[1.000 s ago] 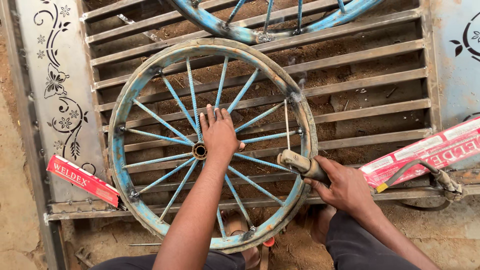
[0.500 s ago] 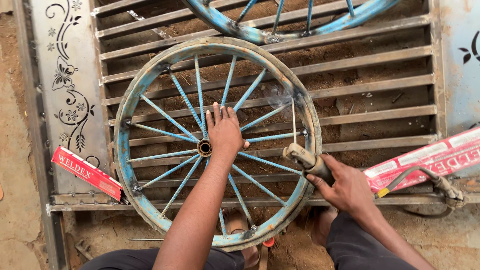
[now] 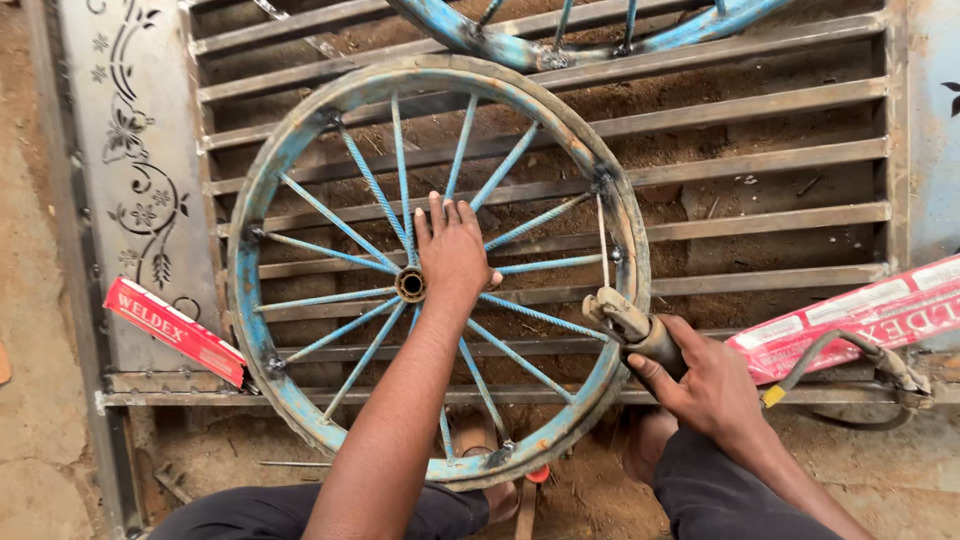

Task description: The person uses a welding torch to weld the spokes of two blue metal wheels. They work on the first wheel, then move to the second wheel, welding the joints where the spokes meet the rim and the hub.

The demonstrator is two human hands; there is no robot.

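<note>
At the bottom of the frame the person's dark-trousered knees showed, with a sandalled foot (image 3: 478,432) under the wheel's lower rim; just above, at lower right, the right hand (image 3: 712,385) was wrapped tight around the welding holder (image 3: 640,332), fingers curled shut on its handle, a thin rod (image 3: 603,240) rising from its clamp to the rim; a grey cable (image 3: 820,352) trailed off to the right. In the middle, the left hand (image 3: 452,250) lay flat with fingers spread across the spokes, palm just beside the hub (image 3: 410,284), pressing rather than gripping; the blue wheel (image 3: 245,300) lay flat on the metal gate (image 3: 760,165), filling the centre. A red box (image 3: 175,330) sat at mid left, a pink-and-white packet (image 3: 860,315) at right; a second blue wheel (image 3: 470,35) crossed the top edge.
</note>
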